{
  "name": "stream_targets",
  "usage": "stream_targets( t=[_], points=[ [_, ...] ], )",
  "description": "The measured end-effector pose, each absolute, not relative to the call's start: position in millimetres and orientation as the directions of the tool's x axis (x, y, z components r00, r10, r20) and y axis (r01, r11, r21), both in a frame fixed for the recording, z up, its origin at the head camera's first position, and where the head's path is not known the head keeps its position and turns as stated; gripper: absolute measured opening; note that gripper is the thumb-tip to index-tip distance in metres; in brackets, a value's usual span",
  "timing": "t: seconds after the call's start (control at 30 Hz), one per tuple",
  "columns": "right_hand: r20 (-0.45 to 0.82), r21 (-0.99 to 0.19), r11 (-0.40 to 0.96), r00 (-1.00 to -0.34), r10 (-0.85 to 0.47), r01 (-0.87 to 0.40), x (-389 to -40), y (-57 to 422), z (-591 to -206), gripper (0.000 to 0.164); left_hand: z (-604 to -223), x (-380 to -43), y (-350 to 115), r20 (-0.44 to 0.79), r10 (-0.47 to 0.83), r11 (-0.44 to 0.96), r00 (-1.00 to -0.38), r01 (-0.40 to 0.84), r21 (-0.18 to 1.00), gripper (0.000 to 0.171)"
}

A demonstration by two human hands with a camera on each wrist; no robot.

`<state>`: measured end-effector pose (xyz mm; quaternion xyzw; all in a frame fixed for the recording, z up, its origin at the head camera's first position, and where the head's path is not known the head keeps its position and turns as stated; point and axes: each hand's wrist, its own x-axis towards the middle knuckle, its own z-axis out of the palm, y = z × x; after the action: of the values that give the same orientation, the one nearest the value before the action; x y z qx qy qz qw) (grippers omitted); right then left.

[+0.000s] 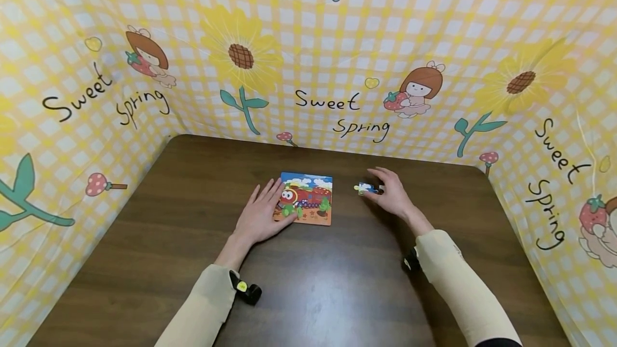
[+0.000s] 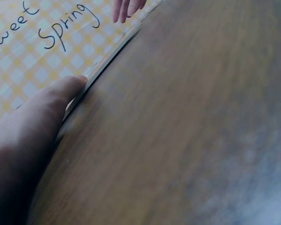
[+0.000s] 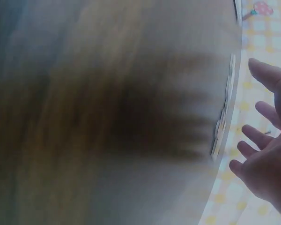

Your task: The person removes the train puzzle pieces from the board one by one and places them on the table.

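Observation:
A square picture puzzle (image 1: 313, 197) with a red cartoon train under a blue sky lies flat on the table. My left hand (image 1: 260, 213) rests on its left side with the fingers straight, thumb along the near edge. In the left wrist view the thumb (image 2: 68, 91) meets the thin edge of the puzzle (image 2: 107, 61). To the right, my right hand (image 1: 391, 193) hovers around some loose jigsaw pieces (image 1: 367, 188), blue and white, partly hidden by it. The right wrist view has its fingers (image 3: 257, 136) spread apart above the low row of jigsaw pieces (image 3: 223, 112), with a gap between.
The brown wooden table (image 1: 318, 293) has rounded far corners. A yellow checked cloth (image 1: 308, 58) with flowers and lettering rises behind it and along both sides. Small black wrist cameras (image 1: 250, 293) sit at both sleeves.

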<state>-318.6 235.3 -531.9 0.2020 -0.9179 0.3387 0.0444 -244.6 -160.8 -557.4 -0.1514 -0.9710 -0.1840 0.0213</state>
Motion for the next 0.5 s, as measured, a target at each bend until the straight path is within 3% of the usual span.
stream_targets(
  t=[0.13,0.3,0.5],
  points=[
    [0.240,-0.477,0.749,-0.888,-0.392,-0.460,-318.0,226.3,-537.9,0.071,-557.0,-244.6,-160.3,0.089,0.289,0.889,-0.953,0.301,0.345,0.105],
    [0.186,-0.346,0.810,-0.880,-0.436,-0.474,-300.9,195.6,-511.5,0.066,-557.7,-245.6,-161.1,0.081,0.290,0.888,-0.954,0.299,0.350,0.104],
    [0.249,-0.339,0.751,-0.824,-0.510,-0.567,-304.7,167.6,-519.5,0.057,-555.7,-245.0,-161.2,0.090,0.289,0.886,-0.953,0.301,0.351,0.104]
  ],
)
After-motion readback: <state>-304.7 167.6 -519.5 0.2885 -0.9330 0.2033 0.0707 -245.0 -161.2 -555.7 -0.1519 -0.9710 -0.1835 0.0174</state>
